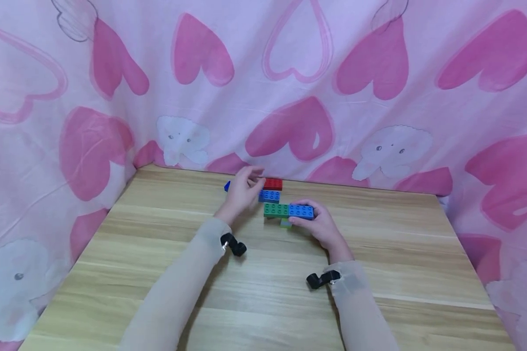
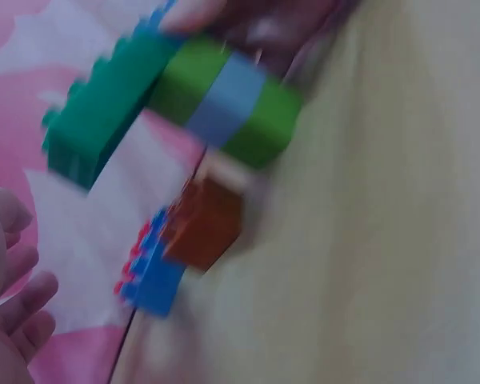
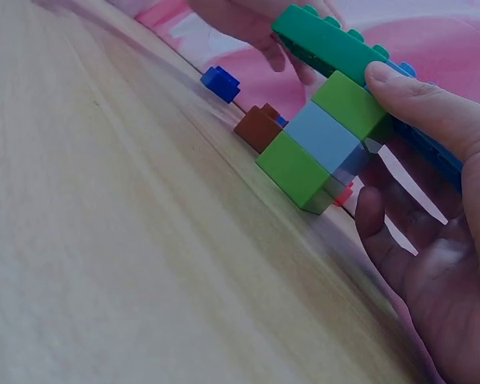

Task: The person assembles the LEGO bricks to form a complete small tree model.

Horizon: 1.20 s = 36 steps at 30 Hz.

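My right hand [image 1: 322,226] grips a toy-brick build by its blue brick [image 1: 302,211], thumb along the near side. A green brick [image 1: 275,210] extends left from the blue one. Beneath them hangs a stack of two light green bricks [image 3: 292,172] with a grey-blue brick [image 3: 326,138] between. My left hand [image 1: 242,191] hovers at the back of the table with nothing in its loosely extended fingers. Close to it lie a red brick [image 1: 273,184], another blue brick [image 1: 269,196] and a brown brick [image 3: 258,130], which the left hand hides in part.
A small dark blue brick [image 3: 221,84] sits by the table's back edge, left of the other bricks. Behind the wooden table [image 1: 263,292] hangs a pink curtain [image 1: 246,112] with hearts. Black cameras [image 1: 233,244] are strapped to both wrists.
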Available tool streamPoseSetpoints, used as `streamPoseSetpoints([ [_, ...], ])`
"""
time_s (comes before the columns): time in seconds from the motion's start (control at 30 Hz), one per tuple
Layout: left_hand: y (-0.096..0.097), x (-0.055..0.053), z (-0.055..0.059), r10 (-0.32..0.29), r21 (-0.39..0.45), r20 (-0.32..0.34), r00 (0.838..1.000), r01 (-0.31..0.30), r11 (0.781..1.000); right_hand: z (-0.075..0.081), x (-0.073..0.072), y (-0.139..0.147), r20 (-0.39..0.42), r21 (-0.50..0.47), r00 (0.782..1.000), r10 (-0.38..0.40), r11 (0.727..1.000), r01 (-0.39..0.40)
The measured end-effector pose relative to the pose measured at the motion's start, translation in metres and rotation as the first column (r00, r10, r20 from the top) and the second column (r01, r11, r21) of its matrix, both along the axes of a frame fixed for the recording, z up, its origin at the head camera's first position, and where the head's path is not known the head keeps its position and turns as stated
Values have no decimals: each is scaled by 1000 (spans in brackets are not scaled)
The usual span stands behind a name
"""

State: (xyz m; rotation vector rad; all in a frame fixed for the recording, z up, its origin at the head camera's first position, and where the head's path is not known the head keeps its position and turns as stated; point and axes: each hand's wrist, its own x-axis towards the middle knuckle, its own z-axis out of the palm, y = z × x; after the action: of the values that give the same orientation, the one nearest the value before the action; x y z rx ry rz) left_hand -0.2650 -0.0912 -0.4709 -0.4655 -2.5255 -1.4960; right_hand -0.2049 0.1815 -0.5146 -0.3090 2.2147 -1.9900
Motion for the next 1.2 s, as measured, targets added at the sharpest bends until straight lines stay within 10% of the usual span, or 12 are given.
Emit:
streamPoseSetpoints([
  [0.37, -2, -38, -13, -112, -238, 109, 988, 135, 962, 0, 2, -2, -1, -9, 1000, 16, 1000, -16],
  [1.2, 5, -46, -7, -137, -380, 212, 968, 210, 901, 1, 1, -1, 7, -14, 1000, 13, 1000, -13],
])
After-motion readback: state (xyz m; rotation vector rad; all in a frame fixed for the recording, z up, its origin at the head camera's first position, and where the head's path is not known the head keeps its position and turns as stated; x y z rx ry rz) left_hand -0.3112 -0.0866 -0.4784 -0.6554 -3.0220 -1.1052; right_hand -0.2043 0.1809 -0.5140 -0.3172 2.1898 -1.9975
